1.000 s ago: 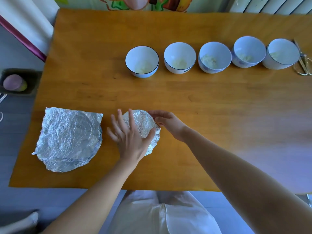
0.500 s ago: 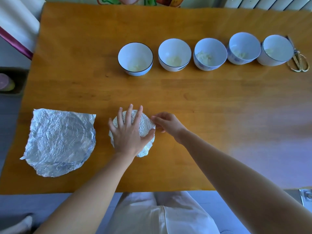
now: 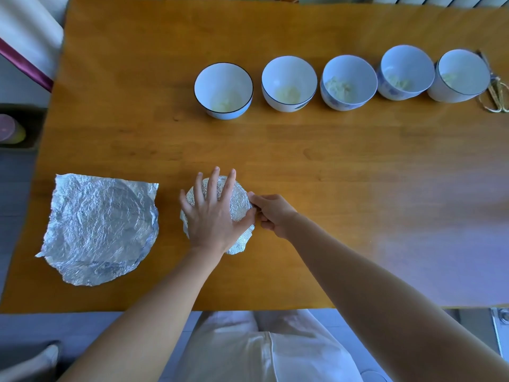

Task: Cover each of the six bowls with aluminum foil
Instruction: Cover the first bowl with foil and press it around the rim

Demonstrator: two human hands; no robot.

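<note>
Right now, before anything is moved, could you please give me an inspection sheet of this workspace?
Surface: wooden table, orange-brown.
Job's things: foil-covered bowl near the front; five uncovered bowls in a row behind, pale food inside; loose foil sheet flat, left of the covered bowl.
Clutter: scissors beside the rightmost bowl.
Hands: left hand flat on the foil, fingers straight; right hand pinches the foil at the bowl's right side.
Cables: nothing seen.
Surroundings: dark tray holding a purple object, left of the table.
</note>
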